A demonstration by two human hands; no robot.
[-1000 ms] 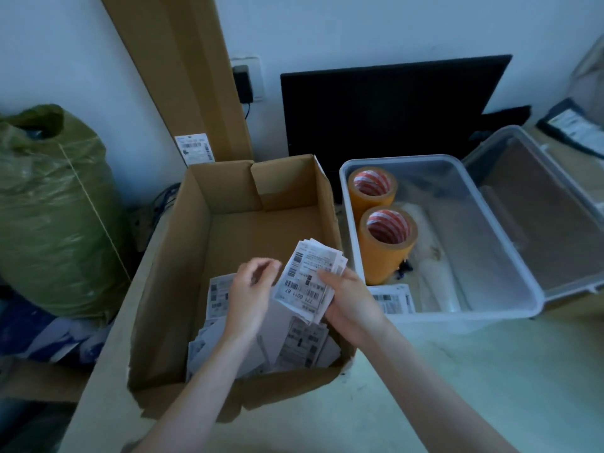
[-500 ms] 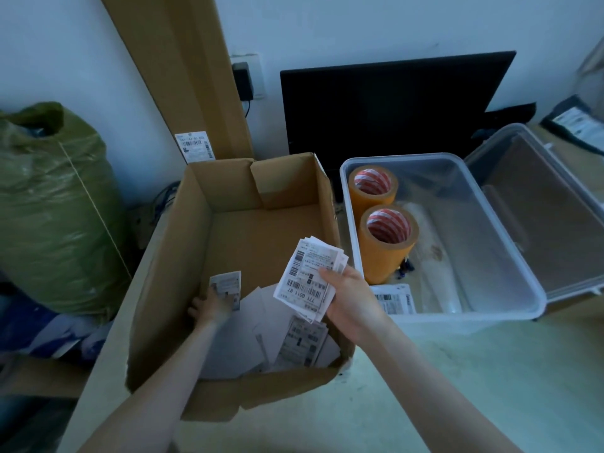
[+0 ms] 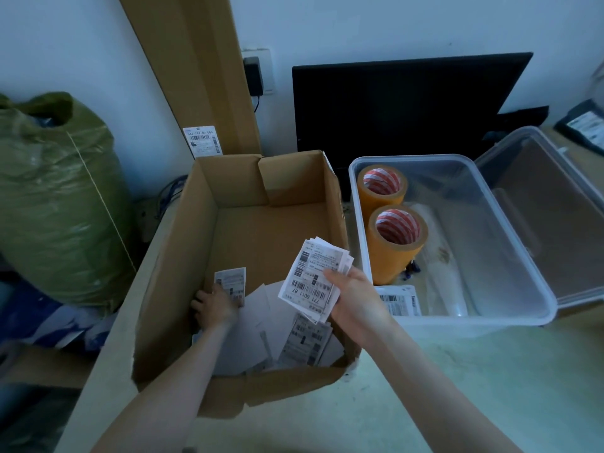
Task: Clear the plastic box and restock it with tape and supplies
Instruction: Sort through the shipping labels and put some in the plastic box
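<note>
A clear plastic box (image 3: pixel 452 317) stands open at the right, holding two orange tape rolls (image 3: pixel 397 241), a pale plastic-wrapped roll (image 3: pixel 447 273) and a shipping label (image 3: pixel 398 300). Left of it an open cardboard box (image 3: pixel 261 392) holds several loose shipping labels (image 3: pixel 305 341). My right hand (image 3: pixel 354 297) is over the cardboard box's right side, shut on a stack of labels (image 3: pixel 312 279). My left hand (image 3: pixel 214 305) is down inside the cardboard box, fingers on a single label (image 3: pixel 232 281) that stands up from the pile.
The plastic box's clear lid (image 3: pixel 549 204) hangs open to the right. A black monitor (image 3: pixel 402 103) leans on the wall behind. A full green sack (image 3: pixel 55 204) sits at the left, a tall cardboard sheet (image 3: pixel 192 70) behind the box. A dark packet (image 3: pixel 585 125) lies far right.
My left hand left the stack and went down and left into the cardboard box, where it took up a single label. My right hand kept the stack nearly still.
</note>
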